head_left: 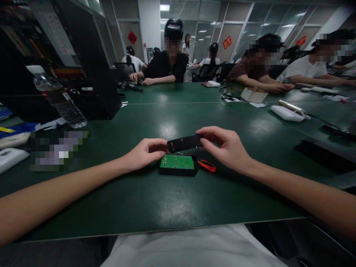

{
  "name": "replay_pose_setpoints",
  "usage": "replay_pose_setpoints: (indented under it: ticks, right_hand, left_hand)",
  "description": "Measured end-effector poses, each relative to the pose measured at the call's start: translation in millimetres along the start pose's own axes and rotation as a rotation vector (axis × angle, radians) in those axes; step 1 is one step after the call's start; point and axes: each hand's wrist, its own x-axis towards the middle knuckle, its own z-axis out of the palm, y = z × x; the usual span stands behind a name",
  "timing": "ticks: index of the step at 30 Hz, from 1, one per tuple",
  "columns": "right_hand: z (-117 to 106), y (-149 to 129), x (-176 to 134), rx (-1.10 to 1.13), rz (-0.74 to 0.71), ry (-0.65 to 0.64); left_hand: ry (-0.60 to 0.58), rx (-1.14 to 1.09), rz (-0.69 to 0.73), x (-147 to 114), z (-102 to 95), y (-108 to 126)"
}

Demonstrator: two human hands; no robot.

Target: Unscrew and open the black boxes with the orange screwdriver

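A flat black cover [185, 143] is held up, slightly tilted, above a small black box [178, 172]. Inside the box lies a green circuit board [179, 162], facing up. My right hand [225, 146] pinches the cover's right end between thumb and fingers. At the cover's left end is my left hand [146, 152], its fingers curled partly behind the cover and its thumb by the box's upper left corner. Just right of the box, a red and black tool handle [207, 165] rests on the green table; its other end is mostly hidden.
On the left stand a plastic bottle [59, 98] and a tall black cabinet [91, 66]. A white object [287, 113] and a dark flat object [322, 155] lie on the right. Across the green table [167, 207] sits a person in black [169, 68]; others sit right.
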Motion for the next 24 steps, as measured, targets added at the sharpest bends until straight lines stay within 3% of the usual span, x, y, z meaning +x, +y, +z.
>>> replay_pose_setpoints:
  ticks: [5, 10, 13, 15, 17, 20, 24]
  right_hand:
    - [4, 5, -2, -0.004, 0.013, -0.042]
    - [6, 7, -5, 0.047, 0.033, -0.189]
    - [7, 5, -6, 0.064, 0.009, -0.224]
    - [8, 5, -6, 0.064, 0.001, -0.215]
    - [7, 6, -7, 0.046, -0.007, -0.194]
    - [5, 6, -7, -0.039, -0.108, -0.183]
    - [2, 0, -9, -0.180, -0.333, -0.302]
  left_hand:
    - [-0.015, 0.036, -0.044, 1, 0.4, 5]
    - [-0.039, 0.063, -0.070, 0, 1.1, 9]
    - [0.054, 0.146, -0.024, -4, -0.7, 11]
    - [0.158, 0.281, 0.040, -7, -2.7, 15]
    - [0.192, 0.470, 0.109, -10, -4.0, 21]
    - [0.113, 0.641, 0.116, -11, -1.3, 34]
    - [0.022, 0.765, 0.026, -12, 9.4, 48]
